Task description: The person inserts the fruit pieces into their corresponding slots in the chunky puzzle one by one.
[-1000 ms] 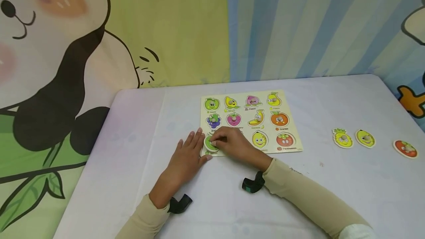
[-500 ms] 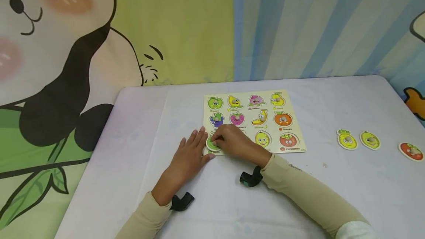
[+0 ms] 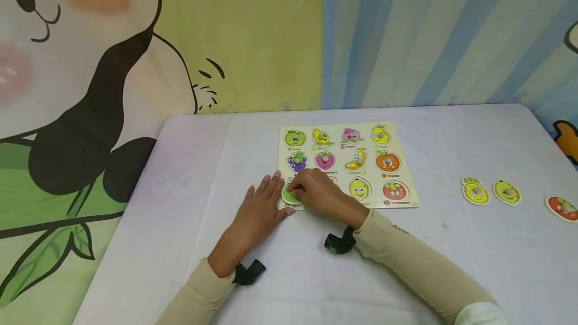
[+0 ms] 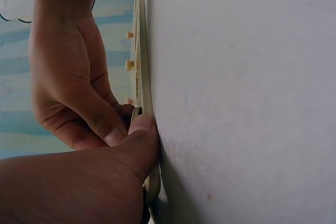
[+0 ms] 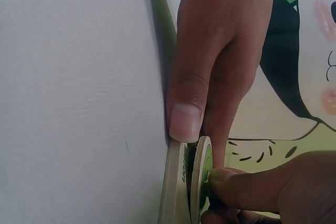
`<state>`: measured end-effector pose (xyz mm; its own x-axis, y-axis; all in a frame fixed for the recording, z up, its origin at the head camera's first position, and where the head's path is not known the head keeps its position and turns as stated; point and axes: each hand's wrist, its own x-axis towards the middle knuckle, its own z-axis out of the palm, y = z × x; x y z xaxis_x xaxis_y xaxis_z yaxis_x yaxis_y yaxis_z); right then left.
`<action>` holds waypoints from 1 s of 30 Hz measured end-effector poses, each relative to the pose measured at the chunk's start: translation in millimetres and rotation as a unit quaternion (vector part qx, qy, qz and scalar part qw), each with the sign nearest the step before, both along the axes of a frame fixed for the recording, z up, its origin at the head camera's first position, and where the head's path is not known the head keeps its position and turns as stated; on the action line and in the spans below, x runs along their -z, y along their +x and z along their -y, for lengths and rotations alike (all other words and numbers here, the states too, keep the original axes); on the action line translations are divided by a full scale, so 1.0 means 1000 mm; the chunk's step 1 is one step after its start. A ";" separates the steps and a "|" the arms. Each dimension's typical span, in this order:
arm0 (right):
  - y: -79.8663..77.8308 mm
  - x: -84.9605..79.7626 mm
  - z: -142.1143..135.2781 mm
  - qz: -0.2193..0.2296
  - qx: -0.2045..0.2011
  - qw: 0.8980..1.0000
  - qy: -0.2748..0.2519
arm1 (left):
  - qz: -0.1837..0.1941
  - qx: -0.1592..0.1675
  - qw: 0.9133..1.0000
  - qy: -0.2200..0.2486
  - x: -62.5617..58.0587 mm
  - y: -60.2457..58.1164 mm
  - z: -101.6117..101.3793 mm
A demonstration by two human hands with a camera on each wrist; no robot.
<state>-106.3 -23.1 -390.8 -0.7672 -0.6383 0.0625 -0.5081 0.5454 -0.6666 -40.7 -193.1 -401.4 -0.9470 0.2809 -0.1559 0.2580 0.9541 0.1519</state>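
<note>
A pale wooden fruit puzzle board (image 3: 395,137) lies on the table. My right hand (image 3: 322,192) pinches the round green puzzle piece (image 3: 289,197) by its knob at the board's front-left corner. In the right wrist view this green piece (image 5: 197,179) sits tilted, with a gap between it and the board. My left hand (image 3: 257,212) lies along the board's left side, fingers extended. Its thumb (image 5: 185,121) touches the board's front edge. The right hand covers part of the front row.
To the right lie a pineapple piece (image 3: 475,192), a lemon piece (image 3: 507,192) and a red persimmon piece (image 3: 562,208). Knobbed fruit pieces such as the orange (image 3: 388,162) fill the two rear rows. The lemon slot (image 3: 359,189) and persimmon slot (image 3: 395,190) show no knobs.
The whole head view has shifted slightly. Both hands keep nearly the same places on the board, with the right fingers still on the green piece's knob.
</note>
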 end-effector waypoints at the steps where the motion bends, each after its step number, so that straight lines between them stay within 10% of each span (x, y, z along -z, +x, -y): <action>1: 0.000 0.001 0.000 -0.001 0.002 1.000 0.000 | -0.001 0.000 1.000 -0.001 0.000 0.000 0.000; 13: 0.005 0.004 -0.004 -0.045 0.013 0.998 -0.029 | 0.002 0.000 1.000 -0.012 0.001 -0.001 -0.001; 30: 0.000 0.019 -0.012 0.002 0.034 0.994 -0.103 | 0.000 0.002 1.000 -0.012 -0.001 -0.002 -0.001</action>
<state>-105.9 -11.3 -409.9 -0.8082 -0.5598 0.1828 -0.4721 0.4304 -0.7693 -42.2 -192.2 -399.9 -0.9458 0.2807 -0.1634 0.2617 0.9566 0.1285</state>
